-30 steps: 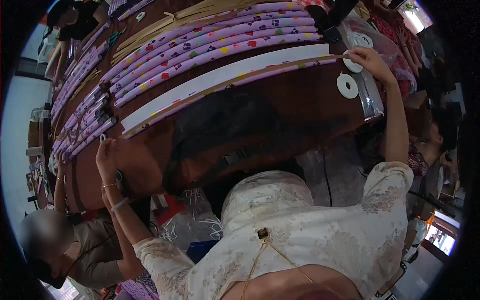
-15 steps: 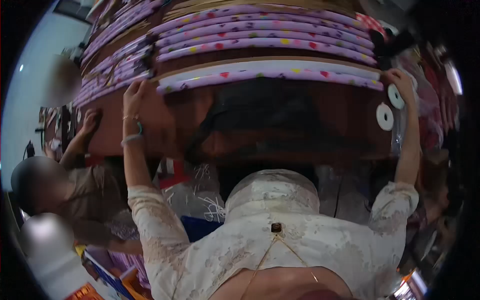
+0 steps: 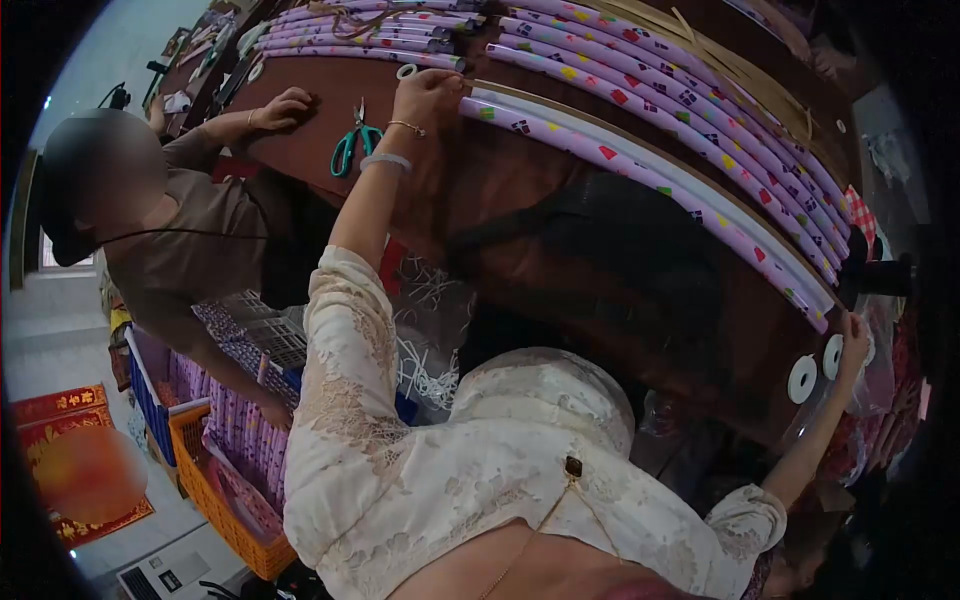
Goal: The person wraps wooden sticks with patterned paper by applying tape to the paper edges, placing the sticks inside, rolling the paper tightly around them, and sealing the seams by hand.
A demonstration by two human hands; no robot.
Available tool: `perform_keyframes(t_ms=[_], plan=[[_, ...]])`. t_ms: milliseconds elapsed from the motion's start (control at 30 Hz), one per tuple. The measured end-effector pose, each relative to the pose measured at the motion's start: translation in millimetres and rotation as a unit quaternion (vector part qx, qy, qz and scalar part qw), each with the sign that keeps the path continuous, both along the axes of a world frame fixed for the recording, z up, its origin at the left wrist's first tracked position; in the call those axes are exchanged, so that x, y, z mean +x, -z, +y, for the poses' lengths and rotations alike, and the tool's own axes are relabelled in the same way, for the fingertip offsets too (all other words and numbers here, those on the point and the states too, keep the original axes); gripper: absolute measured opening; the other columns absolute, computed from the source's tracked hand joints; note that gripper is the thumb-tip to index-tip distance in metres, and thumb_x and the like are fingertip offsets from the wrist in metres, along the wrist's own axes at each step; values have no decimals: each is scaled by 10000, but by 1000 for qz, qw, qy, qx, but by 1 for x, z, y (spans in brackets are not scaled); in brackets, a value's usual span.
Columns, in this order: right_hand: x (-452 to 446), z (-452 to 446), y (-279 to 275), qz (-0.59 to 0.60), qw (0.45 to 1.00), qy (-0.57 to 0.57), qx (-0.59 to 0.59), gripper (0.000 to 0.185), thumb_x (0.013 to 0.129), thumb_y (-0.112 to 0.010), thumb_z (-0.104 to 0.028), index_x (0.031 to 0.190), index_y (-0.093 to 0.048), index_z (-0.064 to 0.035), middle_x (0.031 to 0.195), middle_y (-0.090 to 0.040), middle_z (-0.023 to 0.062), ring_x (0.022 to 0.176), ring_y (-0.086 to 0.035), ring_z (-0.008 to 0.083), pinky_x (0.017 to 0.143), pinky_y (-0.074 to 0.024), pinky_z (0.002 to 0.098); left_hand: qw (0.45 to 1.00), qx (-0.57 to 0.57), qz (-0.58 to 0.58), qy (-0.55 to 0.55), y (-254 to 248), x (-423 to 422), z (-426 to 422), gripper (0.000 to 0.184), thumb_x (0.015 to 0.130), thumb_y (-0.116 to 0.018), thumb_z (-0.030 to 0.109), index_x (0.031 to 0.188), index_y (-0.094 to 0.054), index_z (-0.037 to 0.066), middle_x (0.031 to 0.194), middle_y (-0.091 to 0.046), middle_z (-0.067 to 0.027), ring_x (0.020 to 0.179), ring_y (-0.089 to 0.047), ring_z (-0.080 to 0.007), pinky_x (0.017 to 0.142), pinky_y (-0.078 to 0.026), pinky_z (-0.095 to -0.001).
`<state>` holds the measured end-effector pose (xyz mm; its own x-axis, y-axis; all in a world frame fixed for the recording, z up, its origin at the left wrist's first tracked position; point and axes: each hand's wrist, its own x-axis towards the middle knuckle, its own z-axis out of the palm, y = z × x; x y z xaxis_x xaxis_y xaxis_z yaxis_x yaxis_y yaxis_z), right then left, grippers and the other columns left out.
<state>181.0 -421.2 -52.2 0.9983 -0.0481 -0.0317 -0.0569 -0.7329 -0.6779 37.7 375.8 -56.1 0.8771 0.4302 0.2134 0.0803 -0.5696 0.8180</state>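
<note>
A long brown strip (image 3: 640, 137) runs along the edge of a partly unrolled white-backed sheet, beside a purple patterned roll (image 3: 640, 172) on the dark red table (image 3: 300, 140). My left hand (image 3: 428, 95) pinches the strip's left end, near a small white tape ring (image 3: 406, 72). At the far right end my right hand (image 3: 853, 345) is closed on the strip's other end, next to white tape rolls (image 3: 802, 379). Teal-handled scissors (image 3: 357, 140) lie left of my left wrist.
More purple rolls (image 3: 640, 90) lie behind, with brown strips (image 3: 745, 85) beyond them. A black cloth or bag (image 3: 610, 235) rests along the near edge. A co-worker (image 3: 200, 230) sits at the left, one hand on the table, beside an orange basket (image 3: 200, 480).
The view has turned leftward, bringing the scissors and baskets into sight. The strip has shifted from over the purple roll to the far edge of the white sheet, both hands still at its ends.
</note>
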Motion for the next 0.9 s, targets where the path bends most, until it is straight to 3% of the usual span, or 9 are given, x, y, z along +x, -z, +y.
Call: perform_keyframes(t_ms=[67, 267, 400, 467, 500, 567, 600, 700, 900], plan=[[2, -7, 5, 1, 999, -21, 31, 283, 879, -559, -274, 1005, -595, -23, 909, -577, 18, 855, -517, 98, 756, -396, 232, 980, -197, -35, -2, 9, 2, 1, 233, 781, -672, 161, 947, -649, 1, 820, -664, -53, 770, -622, -109, 692, -497, -226], [-2, -1, 15, -3, 994, -11, 106, 293, 881, -557, -297, 1020, -600, -42, 890, -558, -7, 797, -491, 95, 744, -381, 237, 999, -15, 24, -40, 12, 5, -5, 226, 758, -694, 171, 921, -672, 15, 836, -671, -47, 765, -611, -94, 705, -476, -218], [4, -12, 28, -1, 989, -38, 144, 309, 879, -559, -297, 1055, -589, -45, 925, -559, -7, 836, -494, 99, 770, -379, 238, 999, -26, 14, -22, 19, 9, -1, 202, 765, -687, 162, 907, -679, 20, 838, -672, -39, 759, -605, -93, 712, -469, -217], [4, -14, 31, 2, 989, -31, 142, 314, 876, -562, -303, 1054, -588, -45, 919, -559, -6, 830, -491, 101, 770, -378, 237, 994, -102, -26, 6, 32, 15, 8, 192, 766, -685, 152, 906, -680, 21, 832, -671, -37, 757, -604, -90, 700, -472, -213], [3, -12, 29, 5, 990, -29, 139, 320, 873, -566, -310, 1052, -588, -46, 913, -558, -5, 823, -488, 103, 769, -377, 236, 988, -156, 12, -4, 29, 15, 7, 241, 775, -686, 198, 942, -672, 25, 866, -660, -44, 821, -596, -101, 729, -485, -238], [0, -10, 26, 14, 991, -9, 133, 333, 865, -575, -321, 1052, -586, -46, 914, -558, -1, 816, -487, 104, 764, -379, 233, 995, -98, -4, 9, 26, 15, 4, 270, 774, -688, 188, 967, -653, 2, 868, -658, -58, 818, -602, -117, 729, -486, -238], [0, -7, 25, 19, 991, -3, 133, 334, 863, -578, -322, 1054, -587, -48, 923, -562, 3, 829, -494, 105, 768, -381, 233, 986, -162, -31, 24, 30, 18, 5, 306, 742, -710, 134, 992, -622, -18, 886, -656, -78, 783, -612, -115, 705, -490, -223], [4, -10, 30, 32, 989, -23, 145, 331, 860, -582, -318, 1054, -589, -50, 939, -567, 9, 854, -508, 108, 777, -385, 234, 997, -75, -29, -16, 25, 15, 1, 353, 727, -728, 157, 1001, -596, -23, 879, -652, -88, 787, -615, -124, 700, -492, -230], [10, -16, 40, 25, 982, -64, 174, 298, 866, -578, -284, 1042, -592, -44, 943, -574, 7, 861, -523, 100, 774, -394, 226, 994, -87, -47, -42, 29, 16, 1, 349, 701, -752, 181, 943, -595, -16, 855, -651, -86, 783, -614, -125, 693, -492, -239]])
